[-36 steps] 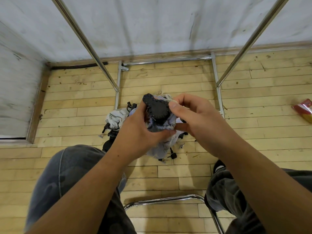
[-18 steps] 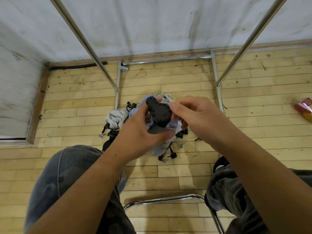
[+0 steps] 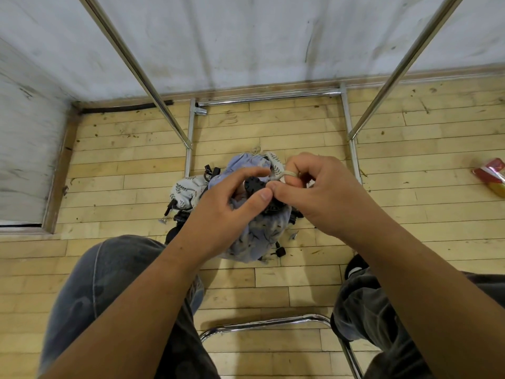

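Both hands [image 3: 218, 212] [image 3: 322, 195], fingers [image 3: 246, 173] tight on cloth bag [image 3: 259, 233], above plank floor [image 3: 131, 187], white wall [image 3: 246, 36].

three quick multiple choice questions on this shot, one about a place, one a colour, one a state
1. Where does the red wrapper lie?
A on the person's lap
B on the floor, far right
C against the left wall

2. What colour is the toothed part?
A black
B white
C orange

3. How does the right hand hold the pale cord?
A flat on an open palm
B not touching it
C looped round a finger

Answers: 1 B, it rests on the boards at the right edge; 2 A, it shows dark against the blue pouch; 3 C, the cord wraps one curled finger.
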The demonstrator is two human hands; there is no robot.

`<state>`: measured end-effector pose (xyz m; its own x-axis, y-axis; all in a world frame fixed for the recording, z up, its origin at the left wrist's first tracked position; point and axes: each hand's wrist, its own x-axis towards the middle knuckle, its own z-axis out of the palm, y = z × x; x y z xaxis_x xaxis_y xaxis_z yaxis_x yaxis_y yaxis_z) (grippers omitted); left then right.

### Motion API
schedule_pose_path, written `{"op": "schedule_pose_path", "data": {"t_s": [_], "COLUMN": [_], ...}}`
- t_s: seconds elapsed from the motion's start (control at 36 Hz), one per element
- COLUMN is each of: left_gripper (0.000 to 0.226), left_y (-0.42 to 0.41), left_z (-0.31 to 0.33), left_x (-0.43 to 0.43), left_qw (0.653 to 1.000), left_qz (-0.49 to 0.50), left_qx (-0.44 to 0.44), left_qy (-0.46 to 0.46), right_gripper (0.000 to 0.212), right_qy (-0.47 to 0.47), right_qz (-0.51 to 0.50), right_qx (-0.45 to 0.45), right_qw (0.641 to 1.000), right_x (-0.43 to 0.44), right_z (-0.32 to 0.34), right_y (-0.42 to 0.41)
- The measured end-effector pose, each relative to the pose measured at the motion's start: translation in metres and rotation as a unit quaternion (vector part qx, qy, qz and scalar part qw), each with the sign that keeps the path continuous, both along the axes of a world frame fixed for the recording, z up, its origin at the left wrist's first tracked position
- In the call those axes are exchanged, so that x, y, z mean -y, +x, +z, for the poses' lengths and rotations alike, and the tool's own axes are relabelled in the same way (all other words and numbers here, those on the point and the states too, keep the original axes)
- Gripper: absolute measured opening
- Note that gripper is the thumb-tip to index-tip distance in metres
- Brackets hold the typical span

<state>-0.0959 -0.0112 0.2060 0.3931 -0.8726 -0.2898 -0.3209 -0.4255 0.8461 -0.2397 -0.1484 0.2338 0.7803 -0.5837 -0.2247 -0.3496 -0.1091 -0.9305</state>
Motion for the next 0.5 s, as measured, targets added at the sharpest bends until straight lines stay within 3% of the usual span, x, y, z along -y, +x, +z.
{"op": "schedule_pose_path", "data": {"t_s": [0.17, 0.33, 0.5], "left_gripper": [0.038, 0.035, 0.029], "left_y": [0.000, -0.001, -0.001], "left_z": [-0.002, -0.004, -0.007], "left_x": [0.004, 0.003, 0.003], "left_qw": [1.000, 0.998, 0.997], "left_qz": [0.003, 0.043, 0.038], "left_qx": [0.009, 0.040, 0.049], "left_qy": [0.014, 0.019, 0.040], "right_gripper": [0.033, 0.029, 0.031], "right_qy": [0.026, 0.039, -0.015], "right_qz": [-0.046, 0.013, 0.070], "right_qx": [-0.005, -0.029, -0.042], "right_qw": [0.999, 0.999, 0.997], "right_x": [0.000, -0.007, -0.016], "right_z": [0.002, 0.013, 0.011], "right_y": [0.000, 0.001, 0.003]}}
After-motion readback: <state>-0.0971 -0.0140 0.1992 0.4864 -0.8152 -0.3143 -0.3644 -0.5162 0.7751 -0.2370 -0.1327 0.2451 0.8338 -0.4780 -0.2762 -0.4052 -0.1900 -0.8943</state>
